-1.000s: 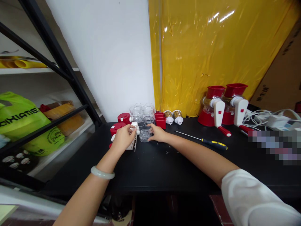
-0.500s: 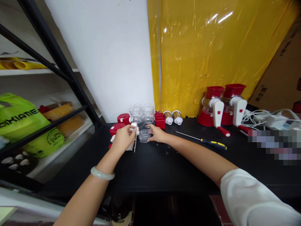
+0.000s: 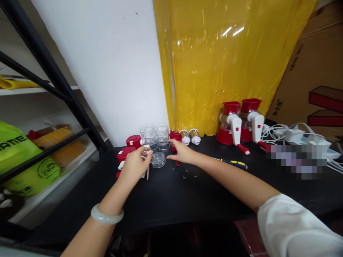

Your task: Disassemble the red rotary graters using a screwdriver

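A clear plastic piece [image 3: 158,160] lies on the black table between my two hands. My left hand [image 3: 136,160] is closed, its thumb and fingers around a small white plastic part [image 3: 146,151], mostly hidden by the fingers. To the right of the clear piece, my right hand [image 3: 180,151] stays open with thumb and fingers apart, not touching it. Clear plastic housings [image 3: 154,134] stand just behind. Red round bases [image 3: 133,141] are at their left, and red plastic parts [image 3: 174,136] sit partly behind my right hand.
Two metal grater drums [image 3: 189,136] lie at the back. A screwdriver [image 3: 234,163] is partly behind my right forearm. Several screws [image 3: 184,177] are scattered in front. Two assembled rotary graters [image 3: 232,125] stand at right, beside tangled white cables [image 3: 278,132]. A black shelf frame [image 3: 77,114] rises at left.
My right hand has come away from the clear piece, its fingers spreading wider. My left hand still holds the white part. The view has shifted to the right.
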### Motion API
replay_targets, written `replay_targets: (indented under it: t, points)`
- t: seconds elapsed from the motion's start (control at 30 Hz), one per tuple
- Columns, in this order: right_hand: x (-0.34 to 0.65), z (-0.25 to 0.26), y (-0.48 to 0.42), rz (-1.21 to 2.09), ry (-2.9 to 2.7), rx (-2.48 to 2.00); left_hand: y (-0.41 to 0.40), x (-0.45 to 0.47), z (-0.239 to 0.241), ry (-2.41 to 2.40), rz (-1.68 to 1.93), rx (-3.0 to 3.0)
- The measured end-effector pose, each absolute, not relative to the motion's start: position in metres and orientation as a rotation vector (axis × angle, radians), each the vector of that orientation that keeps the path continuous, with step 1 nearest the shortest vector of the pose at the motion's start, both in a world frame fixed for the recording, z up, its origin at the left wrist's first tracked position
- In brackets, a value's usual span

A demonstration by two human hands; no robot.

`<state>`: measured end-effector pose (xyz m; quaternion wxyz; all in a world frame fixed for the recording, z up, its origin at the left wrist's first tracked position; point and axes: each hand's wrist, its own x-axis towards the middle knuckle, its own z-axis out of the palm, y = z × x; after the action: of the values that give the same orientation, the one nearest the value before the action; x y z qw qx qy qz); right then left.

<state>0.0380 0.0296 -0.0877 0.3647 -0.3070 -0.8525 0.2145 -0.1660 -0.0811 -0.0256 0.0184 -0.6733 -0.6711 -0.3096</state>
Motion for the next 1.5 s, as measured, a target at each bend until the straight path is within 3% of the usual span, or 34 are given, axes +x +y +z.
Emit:
replay_targets:
  t: [0.17, 0.27, 0.4, 0.6, 0.93, 1.2, 1.5]
  points:
    - [0.155, -0.026, 0.041, -0.140, -1.662, -1.139, -0.086, -0.156, -0.013, -2.041, -0.987, -2.115]
    - [0.233, 0.004, 0.063, -0.319, -1.403, -1.328, -0.079, -0.136, -0.004, -1.989, -0.982, -2.178]
    - [0.305, 0.030, 0.098, -0.201, -1.379, -1.533, -0.054, -0.087, 0.002, -1.831, -1.023, -2.401]
    - [0.339, 0.064, 0.141, 0.214, -1.851, -1.547, 0.015, 0.024, -0.003, -1.532, -1.163, -2.715]
    - [0.319, 0.072, 0.168, 0.049, -2.200, -1.677, 0.100, 0.183, -0.018, -1.905, -1.560, -2.756]
    - [0.301, 0.082, 0.144, -0.138, -2.203, -1.826, 0.100, 0.189, -0.030, -1.898, -1.658, -2.559]
    - [0.277, 0.087, 0.121, -0.176, -2.147, -1.929, 0.082, 0.149, -0.020, -1.779, -1.511, -2.578]
